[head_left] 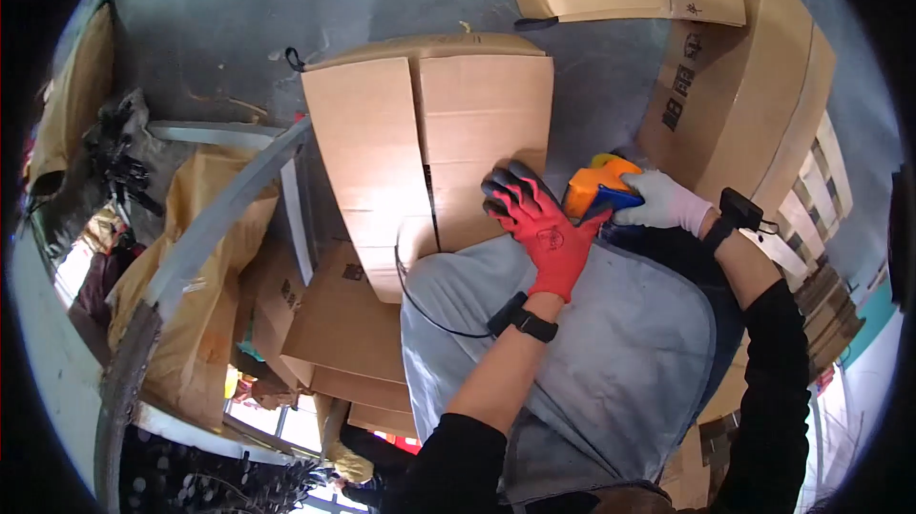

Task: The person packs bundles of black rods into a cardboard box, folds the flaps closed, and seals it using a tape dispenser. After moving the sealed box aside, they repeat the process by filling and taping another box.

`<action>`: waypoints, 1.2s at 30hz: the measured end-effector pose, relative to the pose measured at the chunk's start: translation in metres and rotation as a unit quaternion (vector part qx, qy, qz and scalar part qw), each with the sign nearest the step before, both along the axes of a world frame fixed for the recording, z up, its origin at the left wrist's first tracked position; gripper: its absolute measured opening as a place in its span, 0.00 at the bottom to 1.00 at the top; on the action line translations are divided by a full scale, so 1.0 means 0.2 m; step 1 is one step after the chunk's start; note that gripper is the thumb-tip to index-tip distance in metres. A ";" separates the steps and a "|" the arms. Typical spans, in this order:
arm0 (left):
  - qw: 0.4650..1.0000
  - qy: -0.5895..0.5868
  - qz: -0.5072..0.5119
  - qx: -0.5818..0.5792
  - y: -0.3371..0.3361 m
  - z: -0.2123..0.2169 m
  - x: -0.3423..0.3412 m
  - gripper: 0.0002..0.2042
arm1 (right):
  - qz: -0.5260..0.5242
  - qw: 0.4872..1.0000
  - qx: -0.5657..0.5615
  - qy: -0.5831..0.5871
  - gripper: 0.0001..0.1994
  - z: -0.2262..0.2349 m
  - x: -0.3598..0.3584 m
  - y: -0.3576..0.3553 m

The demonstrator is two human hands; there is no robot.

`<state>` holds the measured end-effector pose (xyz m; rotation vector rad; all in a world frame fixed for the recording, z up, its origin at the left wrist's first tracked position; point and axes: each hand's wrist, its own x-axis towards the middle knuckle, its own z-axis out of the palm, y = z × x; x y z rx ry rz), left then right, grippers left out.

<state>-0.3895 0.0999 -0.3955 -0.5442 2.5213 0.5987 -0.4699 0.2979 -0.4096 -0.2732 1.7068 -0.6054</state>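
A cardboard box (367, 151) lies in front of me, its two top flaps folded in with a narrow gap between them. My left hand (549, 232), in a red glove with black fingertips, rests on the right flap with fingers stretched out. Its thumb reaches toward an orange-and-blue tape dispenser (587, 188). My right hand (663, 201), in a pale glove, grips that dispenser beside the box's right edge. The dispenser's far side is partly hidden. A grey apron (611, 342) covers my lap, close to the box's near edge.
More cardboard boxes stand at the far right (744, 104) and near left (348, 323). A metal frame rail (224, 199) slants along the left, by a large yellowish sack (196, 275). A thin black cable (425, 316) loops near my left wrist. Another person's hand (341, 483) shows at the bottom.
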 end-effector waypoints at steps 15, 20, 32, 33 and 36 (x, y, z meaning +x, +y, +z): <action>0.974 -0.082 0.093 -0.188 0.09 -0.02 -0.18 0.61 | 0.011 0.993 0.057 0.098 0.31 -0.25 0.01 -0.04; 0.981 -0.080 0.086 -0.156 0.10 -0.06 -0.13 0.54 | -0.005 0.984 0.136 0.117 0.29 -0.18 0.12 -0.17; 0.986 0.135 0.035 0.093 -0.24 -0.01 0.11 0.32 | -0.137 0.943 0.267 0.143 0.13 -0.32 0.24 -0.73; 0.978 0.140 0.085 0.132 -0.26 0.04 0.05 0.35 | -0.117 0.944 0.266 0.154 0.12 -0.39 0.26 -0.71; 0.975 0.152 0.108 0.118 -0.34 0.14 -0.11 0.42 | -0.058 0.932 0.285 0.215 0.13 -0.58 0.24 -0.68</action>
